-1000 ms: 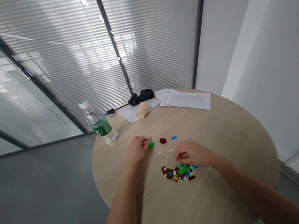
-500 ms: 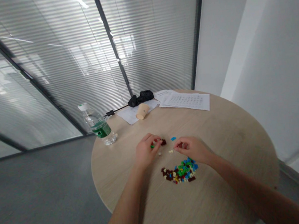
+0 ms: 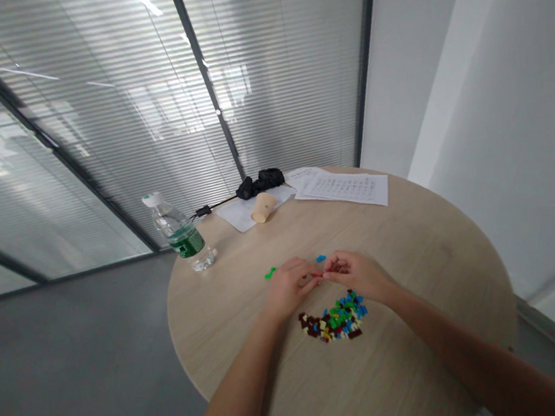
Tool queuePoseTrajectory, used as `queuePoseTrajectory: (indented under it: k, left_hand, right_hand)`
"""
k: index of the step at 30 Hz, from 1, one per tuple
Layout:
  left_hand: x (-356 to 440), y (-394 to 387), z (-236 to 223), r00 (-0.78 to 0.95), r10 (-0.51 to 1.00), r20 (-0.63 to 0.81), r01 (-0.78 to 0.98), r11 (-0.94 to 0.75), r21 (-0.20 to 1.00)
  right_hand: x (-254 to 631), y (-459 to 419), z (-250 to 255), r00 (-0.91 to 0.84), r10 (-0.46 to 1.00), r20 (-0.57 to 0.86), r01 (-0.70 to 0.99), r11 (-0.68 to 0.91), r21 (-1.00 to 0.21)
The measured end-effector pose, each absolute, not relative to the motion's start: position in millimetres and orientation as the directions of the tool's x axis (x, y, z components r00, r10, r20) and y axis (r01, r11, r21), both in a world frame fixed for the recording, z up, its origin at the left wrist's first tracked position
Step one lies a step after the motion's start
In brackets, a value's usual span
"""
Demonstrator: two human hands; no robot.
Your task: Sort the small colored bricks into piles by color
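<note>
My left hand (image 3: 290, 288) and my right hand (image 3: 358, 274) meet above the middle of the table, fingertips almost touching. Both are closed in a pinch; whatever lies between the fingers is too small and covered to name. Just behind the fingertips lies a blue toy brick (image 3: 320, 258). A green toy brick (image 3: 269, 273) shows beyond the back of my left hand. Closer to me, a pile of small toy bricks (image 3: 337, 318) in brown, green, blue, cream, red and yellow spreads below both hands.
Everything rests on a round wooden table (image 3: 421, 325). A water bottle (image 3: 184, 235) stands at its left edge. Toward the back are a paper cup (image 3: 263, 207) on its side, a black bundle (image 3: 267, 180) with a cord, and printed sheets (image 3: 345, 187). Blinds and a wall lie behind.
My left hand has moved right to meet my right hand, uncovering the green brick and hiding the dark brown and cream bricks seen before. My right hand has hardly moved.
</note>
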State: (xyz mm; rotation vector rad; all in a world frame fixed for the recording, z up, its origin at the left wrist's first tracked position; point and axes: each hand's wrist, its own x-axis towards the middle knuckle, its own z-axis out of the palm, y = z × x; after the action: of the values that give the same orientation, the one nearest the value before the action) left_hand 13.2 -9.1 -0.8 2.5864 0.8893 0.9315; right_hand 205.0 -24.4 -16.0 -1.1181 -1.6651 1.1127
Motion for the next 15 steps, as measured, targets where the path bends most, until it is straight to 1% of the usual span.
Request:
queuePoseTrajectory:
  k: [2,4,9,11,15]
  left_hand:
    - [14,-9,1,0.594,0.655,0.467,0.503,-0.755,0.419]
    - [14,-8,2,0.542,0.713,0.445,0.579,-0.701,0.416]
    - [9,0,1,0.346,0.873,0.344,0.800,-0.466,0.377]
    - [7,3,-1,0.317,0.893,0.320,0.837,-0.423,0.348]
    - [6,5,-5,0.304,0.892,0.334,0.852,-0.411,0.324]
  right_hand:
    - [205,-24,-16,-0.254,0.954,0.162,0.233,0.223,-0.947]
    - [206,-24,-14,-0.220,0.960,0.175,0.254,0.229,-0.940]
    - [210,-23,-11,-0.185,0.966,0.183,0.302,0.233,-0.924]
    - [210,-23,-11,-0.180,0.967,0.180,0.314,0.230,-0.921]
    - [209,-24,-11,-0.183,0.968,0.170,0.332,0.224,-0.916]
